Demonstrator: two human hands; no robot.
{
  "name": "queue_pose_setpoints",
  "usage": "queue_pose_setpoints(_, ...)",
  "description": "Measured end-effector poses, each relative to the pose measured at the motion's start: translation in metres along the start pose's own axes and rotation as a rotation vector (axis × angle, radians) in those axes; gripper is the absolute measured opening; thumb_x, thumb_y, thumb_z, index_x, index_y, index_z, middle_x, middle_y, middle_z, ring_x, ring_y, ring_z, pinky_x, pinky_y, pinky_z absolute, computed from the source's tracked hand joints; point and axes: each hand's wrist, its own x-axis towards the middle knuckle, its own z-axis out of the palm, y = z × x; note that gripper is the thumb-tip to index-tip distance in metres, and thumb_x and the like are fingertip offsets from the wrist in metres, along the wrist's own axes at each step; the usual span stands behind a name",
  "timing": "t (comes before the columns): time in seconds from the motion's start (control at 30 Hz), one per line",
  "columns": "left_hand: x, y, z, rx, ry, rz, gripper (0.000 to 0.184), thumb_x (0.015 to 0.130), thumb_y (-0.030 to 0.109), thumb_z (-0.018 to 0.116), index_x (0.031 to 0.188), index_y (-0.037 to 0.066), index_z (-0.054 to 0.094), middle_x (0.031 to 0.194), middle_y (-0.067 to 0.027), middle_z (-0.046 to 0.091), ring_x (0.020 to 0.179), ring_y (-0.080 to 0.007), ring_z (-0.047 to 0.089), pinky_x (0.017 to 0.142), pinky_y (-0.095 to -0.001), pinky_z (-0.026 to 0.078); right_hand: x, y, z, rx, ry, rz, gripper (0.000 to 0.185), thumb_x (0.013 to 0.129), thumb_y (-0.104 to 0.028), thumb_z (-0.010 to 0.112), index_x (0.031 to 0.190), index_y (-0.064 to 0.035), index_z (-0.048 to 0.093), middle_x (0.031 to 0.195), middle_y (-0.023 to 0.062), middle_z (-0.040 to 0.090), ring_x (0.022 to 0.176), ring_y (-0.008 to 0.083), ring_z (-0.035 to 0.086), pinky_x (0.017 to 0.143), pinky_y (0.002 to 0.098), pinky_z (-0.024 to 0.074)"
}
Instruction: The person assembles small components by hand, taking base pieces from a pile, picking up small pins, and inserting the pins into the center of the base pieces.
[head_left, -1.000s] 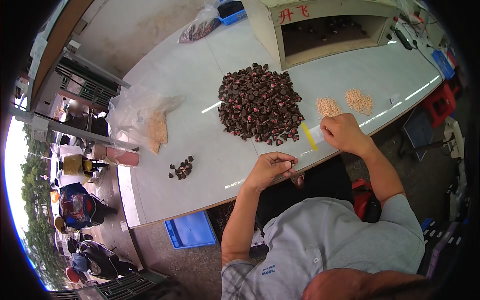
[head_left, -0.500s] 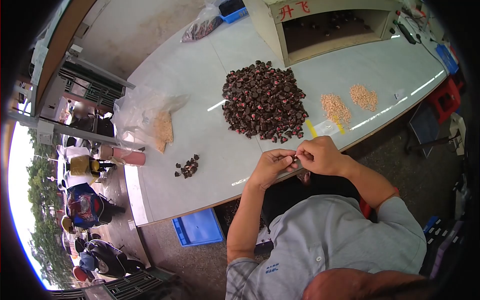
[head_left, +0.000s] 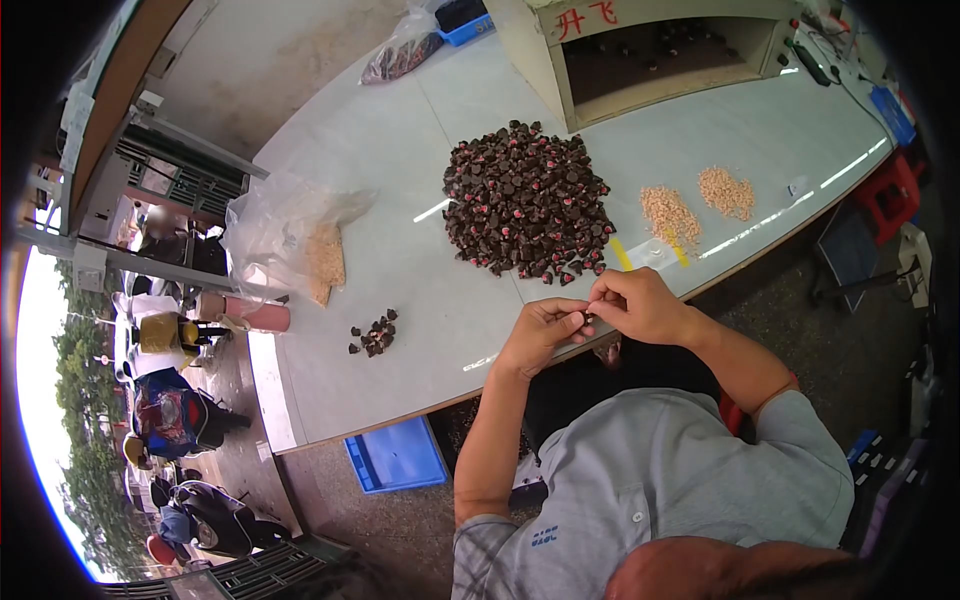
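Note:
Close together at the table's front edge, my left hand (head_left: 543, 332) and my right hand (head_left: 640, 305) meet at the fingertips. My left thumb and forefinger pinch a small dark piece (head_left: 589, 318), mostly covered by the fingers. My right fingers are closed against the same spot; anything between them is too small to make out. Just beyond the hands lies a big heap of small dark brown pieces with pink-red spots (head_left: 525, 205). Two piles of tiny pale beige parts, a nearer pile (head_left: 670, 217) and a farther pile (head_left: 727, 193), are to the right.
A small cluster of dark pieces (head_left: 374, 333) lies on the left of the table (head_left: 420, 370). Behind it is a clear plastic bag (head_left: 300, 235) with beige parts. An open-fronted box (head_left: 665, 75) stands at the back. A blue tray (head_left: 398, 457) is below the table edge.
My right hand has shifted very slightly left at the fingertips. My left hand stays nearly still, and the heaps look the same.

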Motion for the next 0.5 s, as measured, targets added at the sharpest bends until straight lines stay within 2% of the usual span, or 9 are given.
queue_pose_setpoints(0.23,-0.001,-0.001,-0.001,-0.008,0.0,0.006,0.023,0.098,0.005,0.07,0.118,-0.007,0.07,0.105,-0.0138,0.074,0.089,-0.0174,0.072,0.081,-0.0281,0.06,0.004,0.002,0.006,0.013,-0.067,0.095,0.022,0.089,-0.017,0.077,0.097,-0.0058,0.061,0.073,0.0101,0.069,0.067,0.0286,0.068,0.063,0.0386,0.0506)
queue_pose_setpoints(0.33,0.001,-0.001,-0.002,-0.025,0.013,-0.008,0.023,0.097,0.006,0.072,0.117,-0.006,0.071,0.106,-0.0142,0.075,0.088,-0.0174,0.071,0.081,-0.0282,0.06,0.004,0.002,0.006,-0.074,-0.044,0.02,0.02,0.091,-0.016,0.076,0.097,-0.0051,0.061,0.071,0.0091,0.067,0.064,0.0226,0.067,0.061,0.0353,0.0492)
queue_pose_setpoints(0.43,-0.001,0.003,0.003,-0.048,0.026,0.01,0.023,0.097,0.008,0.072,0.117,-0.004,0.072,0.112,-0.0148,0.075,0.089,-0.0159,0.071,0.08,-0.0264,0.058,0.003,0.011,0.005,0.27,0.064,0.079,0.017,0.094,-0.013,0.073,0.097,-0.0034,0.06,0.07,0.0045,0.064,0.063,0.0121,0.062,0.059,0.0301,0.0465)
queue_pose_setpoints(0.47,-0.002,0.004,0.005,-0.058,0.035,0.025,0.024,0.097,0.009,0.073,0.117,-0.004,0.072,0.114,-0.015,0.075,0.089,-0.0153,0.071,0.079,-0.0255,0.057,-0.001,0.012,0.002,0.351,0.132,0.111,0.014,0.096,-0.012,0.071,0.097,-0.0016,0.06,0.072,-0.0009,0.06,0.066,0.004,0.054,0.059,0.0252,0.043)
queue_pose_setpoints(0.5,-0.002,0.004,0.005,-0.051,0.026,0.04,0.024,0.098,0.009,0.072,0.118,-0.004,0.072,0.116,-0.015,0.075,0.091,-0.015,0.07,0.078,-0.0249,0.057,-0.003,0.015,-0.002,0.375,0.179,0.095,0.014,0.097,-0.011,0.07,0.096,-0.0016,0.06,0.073,-0.0017,0.059,0.067,0.0034,0.053,0.059,0.0246,0.0425)
